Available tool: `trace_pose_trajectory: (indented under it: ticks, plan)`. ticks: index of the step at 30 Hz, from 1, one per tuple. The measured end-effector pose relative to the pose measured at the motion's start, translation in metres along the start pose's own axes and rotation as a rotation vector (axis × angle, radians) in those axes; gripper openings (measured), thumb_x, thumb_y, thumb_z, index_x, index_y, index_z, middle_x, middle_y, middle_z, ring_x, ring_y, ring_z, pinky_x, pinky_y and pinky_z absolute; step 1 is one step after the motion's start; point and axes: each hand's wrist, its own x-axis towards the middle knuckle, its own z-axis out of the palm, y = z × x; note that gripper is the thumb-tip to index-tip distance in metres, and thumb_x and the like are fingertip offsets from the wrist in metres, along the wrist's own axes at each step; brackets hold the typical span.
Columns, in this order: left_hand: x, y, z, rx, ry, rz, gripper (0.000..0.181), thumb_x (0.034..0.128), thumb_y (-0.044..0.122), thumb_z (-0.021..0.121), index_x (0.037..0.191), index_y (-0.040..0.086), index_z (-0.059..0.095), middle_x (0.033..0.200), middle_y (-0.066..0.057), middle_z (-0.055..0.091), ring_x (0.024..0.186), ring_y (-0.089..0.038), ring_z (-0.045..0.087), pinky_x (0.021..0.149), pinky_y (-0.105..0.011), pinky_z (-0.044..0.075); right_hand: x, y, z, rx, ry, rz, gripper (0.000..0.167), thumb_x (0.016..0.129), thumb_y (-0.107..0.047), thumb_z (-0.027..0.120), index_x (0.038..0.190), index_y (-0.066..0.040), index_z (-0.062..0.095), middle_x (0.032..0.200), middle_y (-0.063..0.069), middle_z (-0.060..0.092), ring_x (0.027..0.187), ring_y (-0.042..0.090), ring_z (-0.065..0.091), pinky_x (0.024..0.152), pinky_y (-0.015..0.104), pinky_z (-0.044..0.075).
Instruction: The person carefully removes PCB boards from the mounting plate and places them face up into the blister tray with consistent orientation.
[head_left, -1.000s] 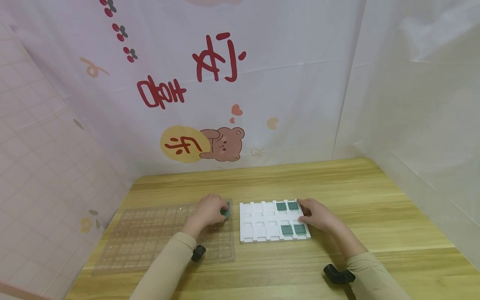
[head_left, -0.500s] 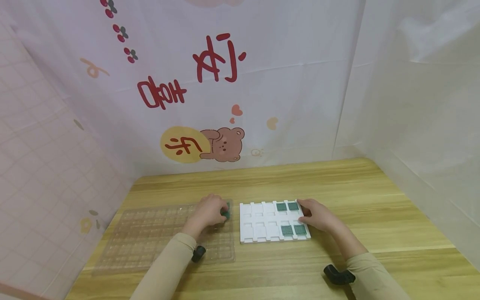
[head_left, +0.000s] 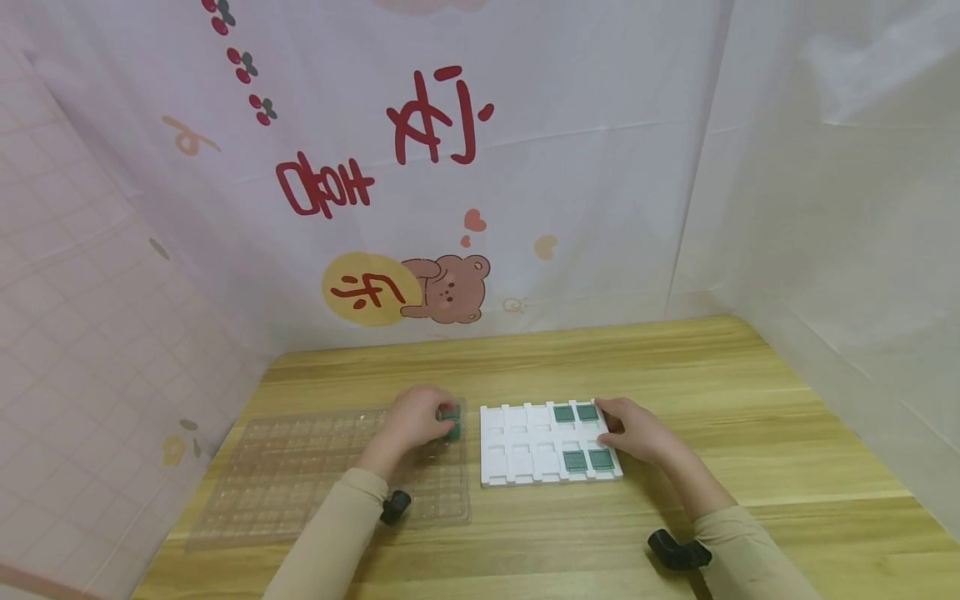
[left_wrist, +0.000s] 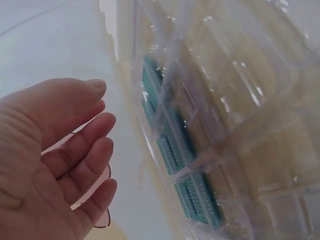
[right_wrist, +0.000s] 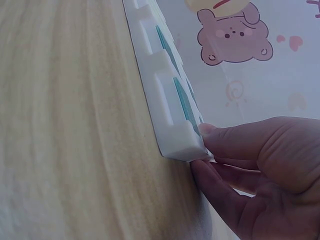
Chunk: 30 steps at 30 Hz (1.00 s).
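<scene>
My left hand (head_left: pixel 416 418) hovers over the right end of a clear plastic compartment tray (head_left: pixel 442 504). Its fingers are loosely bent with nothing between them in the left wrist view. Just past the fingertips, small green circuit boards (left_wrist: pixel 200 197) lie in the clear tray's cells, apart from the hand. To the right is a white slotted tray (head_left: pixel 517 429), with green circuit boards (head_left: pixel 600 459) in slots at its right end. My right hand (head_left: pixel 633 429) pinches that tray's right edge; the right wrist view shows the thumb (right_wrist: pixel 235 140) on top and fingers lower at the corner.
Both trays lie flat on a wood-grain table (head_left: pixel 555 542). A white printed curtain (head_left: pixel 585 183) hangs behind the table and along both sides. Black wrist devices (head_left: pixel 677 550) sit on both forearms.
My left hand has drawn slightly left, off the boards in the clear tray, and more of those boards shows. The right hand and the white tray stay put.
</scene>
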Motion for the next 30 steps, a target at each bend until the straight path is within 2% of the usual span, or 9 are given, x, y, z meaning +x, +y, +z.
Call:
trace_pose_trajectory:
  ticks: [4, 10, 16, 19, 23, 30]
  plan:
    - [-0.001, 0.003, -0.003, -0.025, 0.023, 0.005, 0.021, 0.0825, 0.017, 0.081, 0.101, 0.008, 0.075, 0.092, -0.001, 0.069, 0.085, -0.019, 0.062, 0.08, -0.041, 0.05, 0.0, 0.0, 0.0, 0.001, 0.001, -0.004, 0.061, 0.087, -0.006, 0.074, 0.137, 0.016, 0.046, 0.127, 0.03, 0.054, 0.11, 0.036, 0.053, 0.097, 0.056, 0.042]
    - [-0.005, 0.011, -0.006, -0.054, 0.063, 0.045, 0.027, 0.0834, 0.015, 0.079, 0.108, 0.006, 0.074, 0.096, -0.003, 0.068, 0.088, -0.018, 0.062, 0.079, -0.04, 0.051, 0.001, 0.0, 0.001, 0.006, -0.004, 0.003, 0.061, 0.087, -0.005, 0.073, 0.137, 0.015, 0.046, 0.125, 0.028, 0.056, 0.104, 0.032, 0.054, 0.095, 0.054, 0.043]
    - [-0.004, 0.022, -0.007, -0.068, 0.137, 0.068, 0.031, 0.0847, 0.019, 0.078, 0.113, 0.008, 0.072, 0.102, -0.004, 0.068, 0.09, -0.019, 0.063, 0.08, -0.04, 0.051, 0.0, 0.0, 0.001, 0.013, -0.006, 0.013, 0.061, 0.087, -0.005, 0.073, 0.138, 0.015, 0.046, 0.124, 0.027, 0.056, 0.102, 0.031, 0.054, 0.094, 0.053, 0.044]
    - [-0.004, 0.031, -0.007, -0.078, 0.183, 0.086, 0.033, 0.0849, 0.021, 0.079, 0.115, 0.01, 0.071, 0.107, -0.005, 0.069, 0.097, -0.023, 0.064, 0.086, -0.042, 0.051, 0.0, 0.0, 0.001, 0.012, -0.006, 0.017, 0.061, 0.087, -0.005, 0.073, 0.138, 0.015, 0.046, 0.123, 0.026, 0.056, 0.102, 0.031, 0.053, 0.094, 0.053, 0.044]
    - [-0.003, 0.043, -0.005, -0.068, 0.269, 0.157, 0.034, 0.0838, 0.022, 0.08, 0.114, 0.01, 0.072, 0.111, -0.006, 0.071, 0.106, -0.028, 0.063, 0.093, -0.045, 0.048, 0.0, 0.0, 0.001, 0.016, -0.007, 0.019, 0.061, 0.087, -0.006, 0.073, 0.138, 0.015, 0.046, 0.124, 0.027, 0.056, 0.103, 0.031, 0.053, 0.094, 0.053, 0.044]
    - [0.005, 0.06, 0.006, 0.009, 0.416, 0.292, 0.036, 0.0813, 0.022, 0.081, 0.114, 0.011, 0.072, 0.105, -0.004, 0.071, 0.102, -0.024, 0.063, 0.091, -0.042, 0.048, 0.0, 0.0, 0.001, 0.01, -0.001, 0.016, 0.061, 0.088, -0.006, 0.073, 0.138, 0.014, 0.046, 0.127, 0.029, 0.054, 0.108, 0.035, 0.054, 0.097, 0.056, 0.042]
